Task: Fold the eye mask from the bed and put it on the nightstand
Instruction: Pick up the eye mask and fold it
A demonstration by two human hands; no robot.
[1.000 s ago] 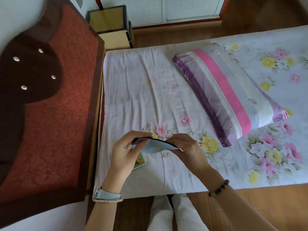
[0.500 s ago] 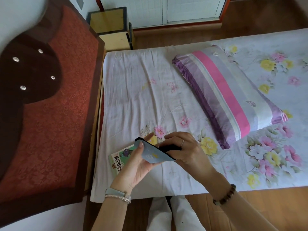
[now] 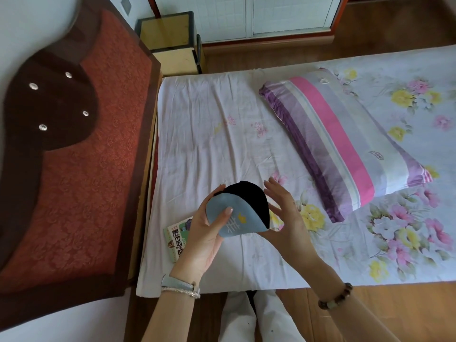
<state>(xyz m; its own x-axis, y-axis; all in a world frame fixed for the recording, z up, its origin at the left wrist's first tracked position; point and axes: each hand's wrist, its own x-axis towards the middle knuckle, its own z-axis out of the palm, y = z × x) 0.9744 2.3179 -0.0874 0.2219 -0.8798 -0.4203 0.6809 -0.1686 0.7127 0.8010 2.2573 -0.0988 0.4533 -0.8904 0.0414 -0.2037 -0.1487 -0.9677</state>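
Note:
The eye mask (image 3: 240,213) is folded in half, blue-grey on the near face with a white and yellow print, black behind. It is held up above the near edge of the bed (image 3: 209,134). My left hand (image 3: 204,233) grips it, thumb pressed on the blue face and fingers behind. My right hand (image 3: 286,215) stands beside the mask's right edge with fingers spread, its palm touching the lower right corner. The nightstand (image 3: 170,33), yellow topped with a dark frame, stands at the far side beyond the headboard corner.
A small printed packet (image 3: 176,236) lies on the sheet under my left hand. A striped purple and pink pillow (image 3: 340,141) lies diagonally on the right. The red padded headboard (image 3: 74,149) fills the left. Wooden floor lies beyond the bed and at my feet.
The mask was pinched flat between both hands low over the sheet. It has since been raised and turned upright in my left hand, and my right hand's fingers have opened off it.

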